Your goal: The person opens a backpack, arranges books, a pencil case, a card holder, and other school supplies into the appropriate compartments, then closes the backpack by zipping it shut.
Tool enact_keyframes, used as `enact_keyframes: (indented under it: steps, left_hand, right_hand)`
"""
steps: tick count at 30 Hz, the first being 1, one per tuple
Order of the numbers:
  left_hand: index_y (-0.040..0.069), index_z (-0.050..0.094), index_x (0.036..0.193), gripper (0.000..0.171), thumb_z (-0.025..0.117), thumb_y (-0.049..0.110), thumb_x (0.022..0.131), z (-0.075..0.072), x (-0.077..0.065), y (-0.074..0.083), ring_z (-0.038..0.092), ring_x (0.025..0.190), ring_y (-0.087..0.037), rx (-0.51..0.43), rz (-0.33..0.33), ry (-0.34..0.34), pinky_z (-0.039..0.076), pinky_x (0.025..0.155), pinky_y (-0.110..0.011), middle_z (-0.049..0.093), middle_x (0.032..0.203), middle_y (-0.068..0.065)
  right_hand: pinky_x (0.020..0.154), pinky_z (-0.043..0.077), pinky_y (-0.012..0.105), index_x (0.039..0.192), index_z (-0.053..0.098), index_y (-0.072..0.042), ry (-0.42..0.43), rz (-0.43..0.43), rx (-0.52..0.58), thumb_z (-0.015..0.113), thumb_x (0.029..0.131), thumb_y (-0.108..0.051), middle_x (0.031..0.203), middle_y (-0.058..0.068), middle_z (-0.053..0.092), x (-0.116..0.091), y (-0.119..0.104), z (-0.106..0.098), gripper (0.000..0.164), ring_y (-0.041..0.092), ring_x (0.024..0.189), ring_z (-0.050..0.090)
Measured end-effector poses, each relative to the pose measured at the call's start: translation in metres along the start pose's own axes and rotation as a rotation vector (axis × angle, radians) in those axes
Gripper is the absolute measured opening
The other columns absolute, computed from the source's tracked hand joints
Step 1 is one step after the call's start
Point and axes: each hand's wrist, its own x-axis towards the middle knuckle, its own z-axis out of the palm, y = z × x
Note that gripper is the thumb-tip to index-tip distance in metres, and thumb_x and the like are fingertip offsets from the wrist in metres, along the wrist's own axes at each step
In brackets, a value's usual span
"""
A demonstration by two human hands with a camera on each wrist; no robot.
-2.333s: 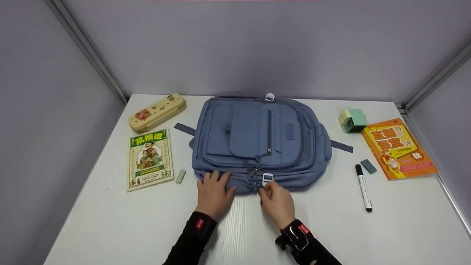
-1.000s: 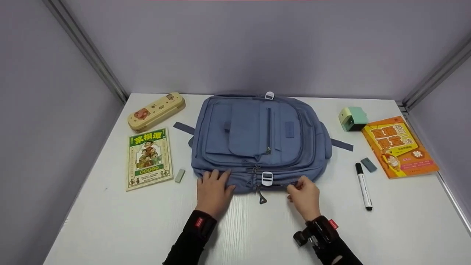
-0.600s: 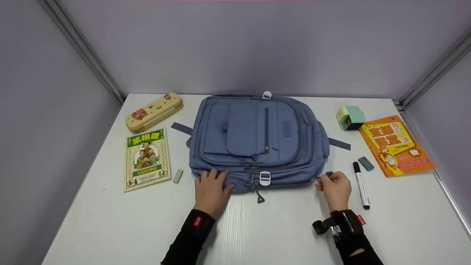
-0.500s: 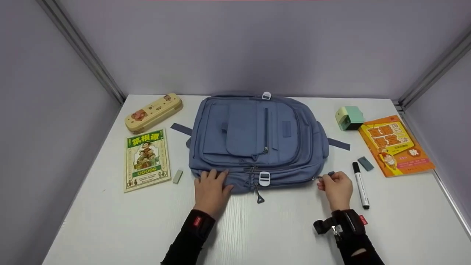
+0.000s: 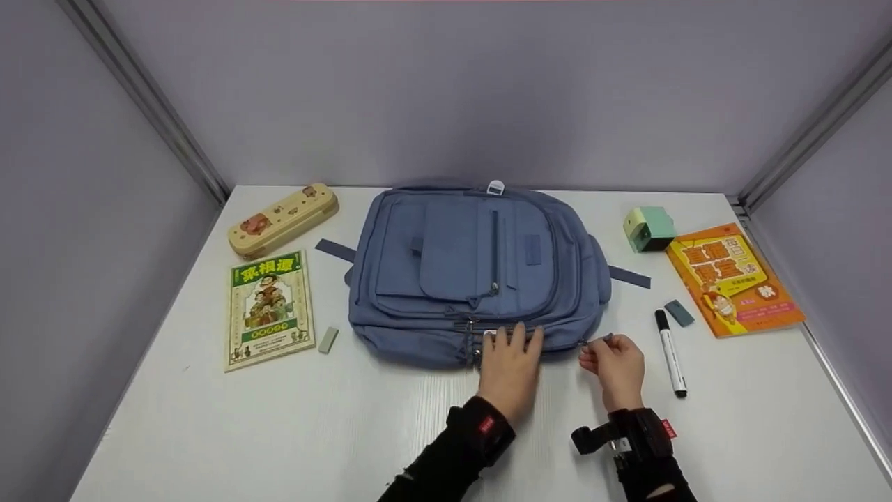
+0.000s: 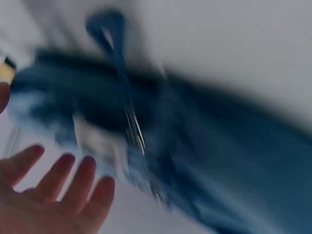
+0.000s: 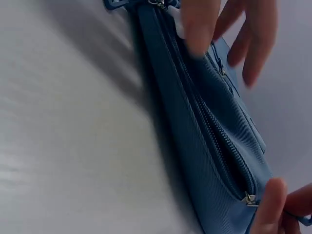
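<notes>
A blue backpack (image 5: 456, 251) lies flat on the white table, front pockets up. My right hand (image 5: 617, 369) pinches a zipper pull at the bag's near right corner. The right wrist view shows the zipper slider (image 7: 250, 199) beside the thumb, with the zipper teeth (image 7: 207, 122) parted behind it. My left hand (image 5: 512, 376) is over the middle of the near edge, fingers extended and covering most of a white strap buckle (image 5: 490, 333). In the blurred left wrist view, its fingers are spread beside the bag, and a second zipper pull (image 6: 107, 29) hangs there.
At left are a yellow pencil case (image 5: 284, 221), a green-and-cream book (image 5: 270, 310) and a pale eraser (image 5: 328, 340). On the right lie a green pencil sharpener (image 5: 649, 229), an orange book (image 5: 735, 280), a dark eraser (image 5: 679, 313) and a marker (image 5: 671, 354). Grey walls surround the table.
The right hand drew the zipper pull rightward along the near edge to the corner, parting the teeth. Since half a second ago, the left hand has left the bag's left part and moved right.
</notes>
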Motion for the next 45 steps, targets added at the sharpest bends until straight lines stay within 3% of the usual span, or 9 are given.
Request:
enact_keyframes:
  steps: [4, 7, 13, 18, 23, 27, 36, 40, 45]
  left_hand:
    - [0.023, 0.059, 0.133, 0.037, 0.048, 0.027, 0.098, 0.028, 0.005, 0.016, 0.063, 0.114, -0.027, 0.185, -0.021, 0.174, 0.049, 0.100, -0.051, 0.066, 0.127, -0.001]
    - [0.019, 0.065, 0.116, 0.028, 0.047, 0.027, 0.097, 0.035, 0.008, 0.018, 0.068, 0.103, -0.026, 0.256, -0.024, 0.296, 0.052, 0.093, -0.049, 0.070, 0.113, 0.000]
    - [0.017, 0.066, 0.100, 0.024, 0.045, 0.028, 0.100, 0.033, 0.011, 0.014, 0.073, 0.092, -0.025, 0.308, 0.007, 0.349, 0.056, 0.086, -0.048, 0.073, 0.100, -0.002]
    - [0.016, 0.065, 0.095, 0.019, 0.048, 0.026, 0.099, 0.024, 0.010, 0.003, 0.074, 0.090, -0.029, 0.223, 0.064, 0.270, 0.058, 0.084, -0.047, 0.073, 0.095, -0.006]
    - [0.019, 0.064, 0.101, 0.012, 0.055, 0.017, 0.093, 0.016, 0.005, -0.013, 0.073, 0.091, -0.030, 0.149, 0.181, 0.138, 0.058, 0.087, -0.045, 0.070, 0.094, -0.004]
    - [0.019, 0.064, 0.104, 0.016, 0.061, 0.013, 0.090, 0.013, -0.002, -0.031, 0.072, 0.091, -0.027, 0.100, 0.275, 0.106, 0.058, 0.092, -0.044, 0.069, 0.095, -0.002]
    - [0.021, 0.067, 0.095, 0.018, 0.071, 0.011, 0.081, 0.023, -0.012, -0.088, 0.071, 0.085, -0.018, -0.017, 0.475, 0.322, 0.059, 0.090, -0.040, 0.070, 0.090, 0.004]
    - [0.020, 0.068, 0.091, 0.021, 0.072, 0.004, 0.078, 0.026, -0.017, -0.114, 0.071, 0.092, -0.016, -0.119, 0.509, 0.369, 0.057, 0.095, -0.039, 0.071, 0.096, 0.004]
    - [0.017, 0.068, 0.085, 0.018, 0.071, 0.002, 0.076, 0.031, -0.023, -0.140, 0.071, 0.097, -0.019, -0.159, 0.513, 0.430, 0.057, 0.095, -0.039, 0.072, 0.100, 0.003]
  right_hand:
    - [0.056, 0.056, 0.017, 0.090, 0.048, 0.002, -0.026, -0.002, 0.020, 0.047, 0.091, 0.004, 0.064, -0.005, 0.064, -0.004, 0.005, 0.006, 0.003, 0.002, 0.057, 0.064]
    - [0.055, 0.055, 0.017, 0.087, 0.048, 0.000, -0.031, -0.001, 0.037, 0.048, 0.090, 0.005, 0.063, -0.005, 0.064, -0.006, 0.007, 0.005, 0.006, 0.002, 0.055, 0.064]
    - [0.055, 0.055, 0.017, 0.087, 0.048, 0.002, -0.031, -0.021, 0.039, 0.048, 0.089, 0.007, 0.062, -0.005, 0.065, -0.007, 0.005, 0.004, 0.005, 0.003, 0.055, 0.064]
    - [0.056, 0.056, 0.017, 0.088, 0.048, 0.003, -0.044, -0.047, 0.015, 0.047, 0.090, 0.007, 0.062, -0.007, 0.064, -0.006, 0.000, 0.000, 0.005, 0.002, 0.056, 0.064]
    - [0.059, 0.057, 0.017, 0.090, 0.050, 0.005, -0.026, -0.067, 0.026, 0.048, 0.092, 0.007, 0.063, -0.008, 0.064, -0.003, -0.005, -0.007, 0.004, 0.002, 0.057, 0.065]
    - [0.060, 0.056, 0.016, 0.094, 0.049, 0.008, -0.004, -0.086, 0.042, 0.048, 0.093, 0.006, 0.064, -0.009, 0.064, -0.001, -0.008, -0.013, 0.002, 0.001, 0.058, 0.064]
    - [0.058, 0.056, 0.017, 0.095, 0.050, 0.008, 0.017, -0.108, 0.053, 0.050, 0.092, 0.007, 0.062, -0.010, 0.065, 0.001, -0.010, -0.018, 0.003, 0.002, 0.056, 0.064]
    - [0.058, 0.056, 0.017, 0.094, 0.050, 0.007, 0.023, -0.109, 0.058, 0.051, 0.091, 0.009, 0.063, -0.009, 0.065, 0.001, -0.010, -0.017, 0.003, 0.002, 0.056, 0.064]
    - [0.058, 0.056, 0.017, 0.094, 0.049, 0.005, 0.018, -0.102, 0.080, 0.051, 0.091, 0.009, 0.063, -0.009, 0.064, 0.002, -0.010, -0.014, 0.005, 0.002, 0.056, 0.064]
